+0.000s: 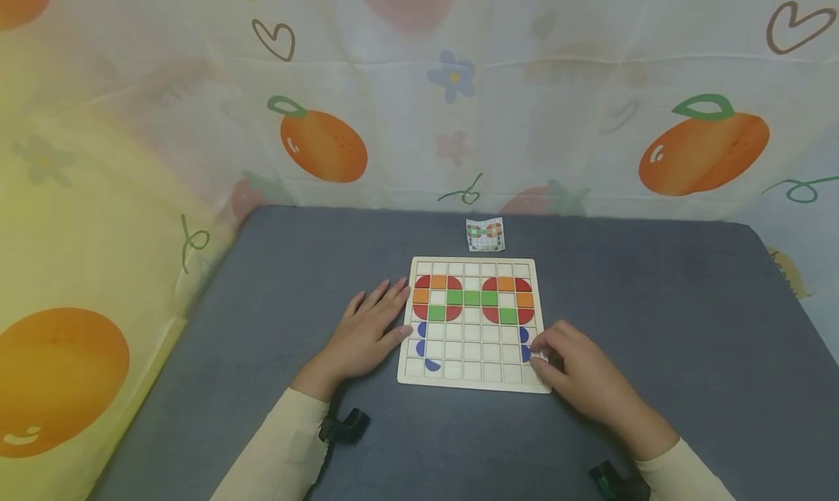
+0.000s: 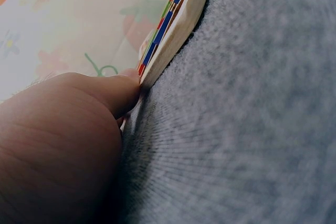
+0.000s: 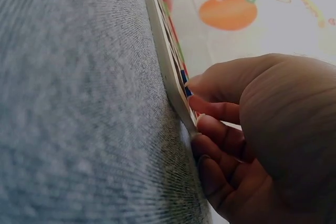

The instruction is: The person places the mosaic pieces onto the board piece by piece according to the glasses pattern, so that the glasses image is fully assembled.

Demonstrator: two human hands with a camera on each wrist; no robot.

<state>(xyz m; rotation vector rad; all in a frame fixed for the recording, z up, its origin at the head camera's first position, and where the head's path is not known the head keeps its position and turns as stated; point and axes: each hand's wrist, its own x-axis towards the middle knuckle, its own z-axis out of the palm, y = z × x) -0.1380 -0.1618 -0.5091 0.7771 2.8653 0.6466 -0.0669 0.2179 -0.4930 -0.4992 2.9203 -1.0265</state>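
Observation:
A pale wooden grid board [image 1: 472, 387] lies flat on the table, with red quarter-round, orange square and green square tiles in its upper rows. Blue half-round tiles sit lower, down the left column and near the right edge. My left hand [image 1: 367, 337] rests on the table with fingers extended, its fingertips and thumb touching the board's left edge. At the lower right, my right hand [image 1: 580, 373] pinches a blue half-round tile [image 1: 526, 353] between thumb and index finger. The right wrist view shows that blue tile [image 3: 186, 80] at the board's edge, partly covered by the fingertips.
A small pattern card [image 1: 485, 235] with a similar coloured grid lies behind the board. The grey cloth table [image 1: 655, 290] meets a printed fabric backdrop [image 1: 524, 137] at the back. Dark wrist devices [image 1: 346, 426] are on both arms.

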